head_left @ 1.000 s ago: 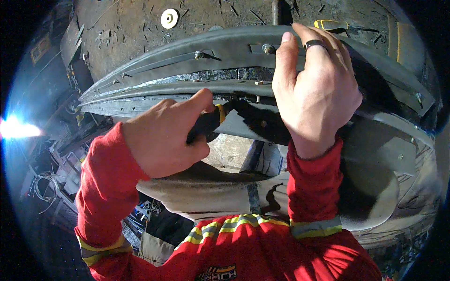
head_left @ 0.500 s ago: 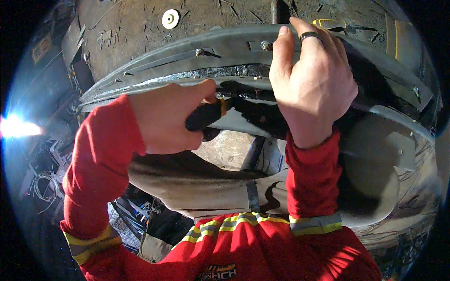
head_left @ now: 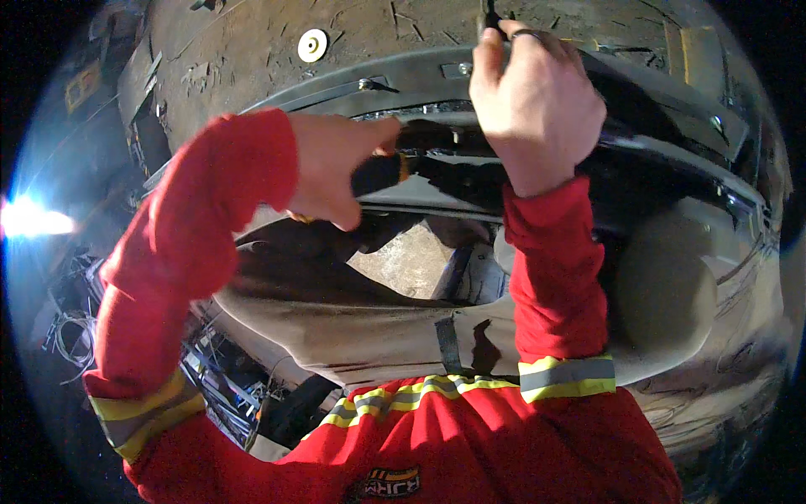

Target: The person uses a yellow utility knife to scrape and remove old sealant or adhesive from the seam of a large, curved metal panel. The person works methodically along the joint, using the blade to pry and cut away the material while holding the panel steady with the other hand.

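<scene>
A long, curved dark grey panel (head_left: 420,74) with several bolts stretches across in front of me. My left hand (head_left: 332,164) is wrapped around the black grip of a tool (head_left: 376,175) with a yellow-orange band; its working end is lost in the dark gap along the panel. My right hand (head_left: 541,109), with a dark ring on one finger, reaches over the panel's far edge. Thumb and fingertips close around a small dark thing beside a thin metal rod (head_left: 482,18). The hand hides most of it, so I cannot tell its kind.
Beyond the panel lies a dirty brown surface with scattered debris and a cream-coloured disc (head_left: 312,45). Below the panel are my trousered legs (head_left: 369,328). A bright light (head_left: 34,220) glares at the left, above a coil of pale cable (head_left: 71,344).
My right hand has moved farther over the panel's edge, its fingertips coming to the dark thing by the rod. My left hand has shifted up and right with the tool. The view has shifted slightly.
</scene>
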### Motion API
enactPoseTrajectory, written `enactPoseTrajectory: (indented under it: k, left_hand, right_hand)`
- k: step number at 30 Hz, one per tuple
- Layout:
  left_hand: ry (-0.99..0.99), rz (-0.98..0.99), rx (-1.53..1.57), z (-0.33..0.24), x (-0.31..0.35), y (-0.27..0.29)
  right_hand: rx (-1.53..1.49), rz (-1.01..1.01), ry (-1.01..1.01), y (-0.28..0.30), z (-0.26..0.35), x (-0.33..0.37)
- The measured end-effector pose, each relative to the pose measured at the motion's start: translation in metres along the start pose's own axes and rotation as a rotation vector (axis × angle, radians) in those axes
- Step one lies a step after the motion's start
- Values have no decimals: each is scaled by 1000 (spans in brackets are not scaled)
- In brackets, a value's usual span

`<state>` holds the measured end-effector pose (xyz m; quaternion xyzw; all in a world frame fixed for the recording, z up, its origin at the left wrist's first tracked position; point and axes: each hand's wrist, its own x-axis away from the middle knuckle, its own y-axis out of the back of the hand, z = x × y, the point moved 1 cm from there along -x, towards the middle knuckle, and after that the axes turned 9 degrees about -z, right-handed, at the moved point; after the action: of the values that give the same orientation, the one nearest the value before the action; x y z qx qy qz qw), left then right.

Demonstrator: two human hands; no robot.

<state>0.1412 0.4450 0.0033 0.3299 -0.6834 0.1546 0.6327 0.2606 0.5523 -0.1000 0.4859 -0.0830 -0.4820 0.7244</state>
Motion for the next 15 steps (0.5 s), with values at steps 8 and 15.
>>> enactPoseTrajectory:
  k: [8, 15]
  left_hand:
    - [63, 71, -50, -10, -3, 12]
    - [-30, 30, -177, -2, 7, 10]
  right_hand:
    - [-39, 33, -68, 7, 5, -11]
    - [-78, -11, -27, 15, 6, -10]
